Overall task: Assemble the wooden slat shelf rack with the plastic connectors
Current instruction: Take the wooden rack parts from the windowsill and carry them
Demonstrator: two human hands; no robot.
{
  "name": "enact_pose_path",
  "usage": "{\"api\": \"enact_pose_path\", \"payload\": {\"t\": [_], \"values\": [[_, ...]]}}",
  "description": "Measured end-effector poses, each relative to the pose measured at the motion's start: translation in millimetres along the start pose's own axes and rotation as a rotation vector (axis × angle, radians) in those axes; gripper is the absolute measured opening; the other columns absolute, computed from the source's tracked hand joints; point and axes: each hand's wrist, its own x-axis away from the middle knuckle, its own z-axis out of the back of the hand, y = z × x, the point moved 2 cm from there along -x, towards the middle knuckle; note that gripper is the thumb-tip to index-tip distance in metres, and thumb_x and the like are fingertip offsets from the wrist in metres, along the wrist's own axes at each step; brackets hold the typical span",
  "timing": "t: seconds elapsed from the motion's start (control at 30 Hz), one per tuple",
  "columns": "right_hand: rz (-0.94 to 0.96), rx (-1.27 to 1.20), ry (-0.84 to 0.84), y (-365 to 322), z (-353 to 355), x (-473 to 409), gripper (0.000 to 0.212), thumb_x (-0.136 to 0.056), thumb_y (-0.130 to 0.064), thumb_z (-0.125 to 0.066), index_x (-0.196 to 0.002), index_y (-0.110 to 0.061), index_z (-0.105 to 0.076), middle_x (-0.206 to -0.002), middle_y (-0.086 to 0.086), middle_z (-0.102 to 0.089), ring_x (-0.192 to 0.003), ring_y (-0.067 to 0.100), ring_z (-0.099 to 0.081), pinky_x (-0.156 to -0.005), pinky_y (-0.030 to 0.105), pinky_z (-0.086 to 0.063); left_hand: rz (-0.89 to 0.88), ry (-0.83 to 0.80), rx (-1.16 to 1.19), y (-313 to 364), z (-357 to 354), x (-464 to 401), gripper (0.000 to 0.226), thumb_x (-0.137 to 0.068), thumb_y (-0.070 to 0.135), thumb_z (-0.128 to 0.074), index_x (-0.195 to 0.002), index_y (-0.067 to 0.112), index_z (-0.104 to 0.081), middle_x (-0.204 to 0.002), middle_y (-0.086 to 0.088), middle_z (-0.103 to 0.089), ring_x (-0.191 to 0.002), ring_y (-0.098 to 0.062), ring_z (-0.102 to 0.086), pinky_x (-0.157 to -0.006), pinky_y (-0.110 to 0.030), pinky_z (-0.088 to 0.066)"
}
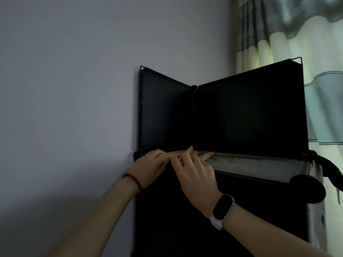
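A tall black panel rack stands in a dim room corner. Two upright black panels, a narrow left one (165,115) and a wide back one (248,115), meet at a round black connector (194,87) on top. Below them lies a pale horizontal panel (256,163). My left hand (154,164), with a red bead bracelet on the wrist, and my right hand (194,167), with a watch on the wrist, both rest with straight fingers on the left end of that pale panel, fingers overlapping. Another black connector (137,155) sits at the left corner beside my left hand.
A bare wall (70,89) is on the left, right against the rack. A patterned curtain (297,30) hangs behind and to the right. A large round black connector (309,188) and a dark strap (330,167) stick out at the rack's right corner.
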Motion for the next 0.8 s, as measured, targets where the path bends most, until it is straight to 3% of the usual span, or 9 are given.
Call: {"api": "enact_pose_path", "payload": {"t": [0.17,0.27,0.37,0.43,0.5,0.57,0.67,0.73,0.8], "values": [[0.051,-0.001,-0.004,4.7,8.1,1.1,0.027,-0.086,-0.011,-0.038,-0.083,-0.014,-0.064,-0.073,0.006,-0.06,-0.056,0.019,-0.056,-0.044,0.028,-0.047,-0.122,0.213,-0.342,10.4,21.2,15.9,0.023,-0.084,0.017,-0.045,-0.095,0.011,-0.064,-0.088,-0.004,-0.064,-0.081,-0.013,-0.053,-0.05,-0.018,-0.044],[0.093,0.037,-0.039,3.1,11.8,-0.7,0.021,-0.083,-0.013,-0.044,-0.086,-0.014,-0.065,-0.073,0.007,-0.06,-0.058,0.021,-0.058,-0.045,0.029,-0.047,-0.086,0.133,-0.419,10.1,27.3,7.4,0.029,-0.087,0.027,-0.043,-0.087,0.013,-0.068,-0.079,-0.004,-0.058,-0.07,-0.017,-0.053,-0.041,-0.019,-0.033],[0.133,0.064,-0.072,2.2,16.1,-3.9,0.021,-0.071,-0.014,-0.054,-0.089,-0.013,-0.066,-0.073,0.009,-0.06,-0.056,0.022,-0.059,-0.044,0.029,-0.046,-0.028,-0.014,-0.407,8.0,24.0,-4.2,0.031,-0.09,0.031,-0.043,-0.1,0.017,-0.069,-0.087,-0.01,-0.06,-0.067,-0.027,-0.058,-0.042,-0.025,-0.042],[0.158,0.113,-0.105,3.0,17.9,-4.7,0.029,-0.066,-0.017,-0.06,-0.094,-0.013,-0.068,-0.075,0.009,-0.062,-0.057,0.022,-0.06,-0.043,0.03,-0.046,0.083,-0.176,-0.356,11.1,21.6,-10.7,0.036,-0.095,0.024,-0.046,-0.13,0.023,-0.054,-0.115,-0.015,-0.058,-0.086,-0.035,-0.061,-0.064,-0.037,-0.052],[0.173,0.181,-0.145,3.9,19.5,-4.8,0.034,-0.062,-0.02,-0.068,-0.096,-0.014,-0.068,-0.077,0.009,-0.063,-0.058,0.022,-0.06,-0.045,0.033,-0.047,0.132,-0.281,-0.347,8.1,15.7,-12.4,0.044,-0.098,0.02,-0.042,-0.141,0.031,-0.038,-0.12,-0.01,-0.057,-0.095,-0.027,-0.06,-0.076,-0.034,-0.051],[0.193,0.215,-0.163,5.5,20.0,-5.0,0.036,-0.057,-0.023,-0.075,-0.091,-0.015,-0.069,-0.076,0.009,-0.064,-0.058,0.023,-0.06,-0.045,0.034,-0.047,0.049,-0.171,-0.298,12.8,17.6,-11.1,0.054,-0.091,0.007,-0.054,-0.133,0.04,-0.04,-0.098,-0.008,-0.062,-0.076,-0.021,-0.062,-0.062,-0.03,-0.052],[0.248,0.165,-0.156,7.2,22.1,-7.3,0.029,-0.057,-0.023,-0.077,-0.083,-0.015,-0.068,-0.071,0.006,-0.062,-0.056,0.02,-0.059,-0.042,0.029,-0.043,-0.02,-0.032,-0.212,18.6,16.7,-3.3,0.086,-0.06,-0.017,-0.072,-0.115,0.043,-0.041,-0.07,-0.006,-0.056,-0.044,-0.017,-0.05,-0.039,-0.021,-0.043],[0.29,0.125,-0.139,8.7,23.1,-7.6,0.012,-0.066,-0.018,-0.066,-0.077,-0.017,-0.066,-0.067,0.002,-0.06,-0.055,0.017,-0.057,-0.039,0.025,-0.037,-0.053,0.036,-0.222,24.8,17.4,1.9,0.106,-0.058,-0.015,-0.074,-0.125,0.056,-0.032,-0.068,-0.003,-0.055,-0.043,-0.014,-0.046,-0.04,-0.018,-0.038],[0.314,0.084,-0.116,11.2,24.5,-7.3,0.014,-0.076,-0.013,-0.051,-0.074,-0.018,-0.065,-0.065,0.0,-0.058,-0.054,0.014,-0.055,-0.039,0.023,-0.033,-0.088,0.055,-0.214,32.1,22.9,5.7,0.121,-0.065,-0.01,-0.073,-0.137,0.061,-0.005,-0.071,-0.001,-0.055,-0.049,-0.012,-0.047,-0.043,-0.019,-0.04]]}}
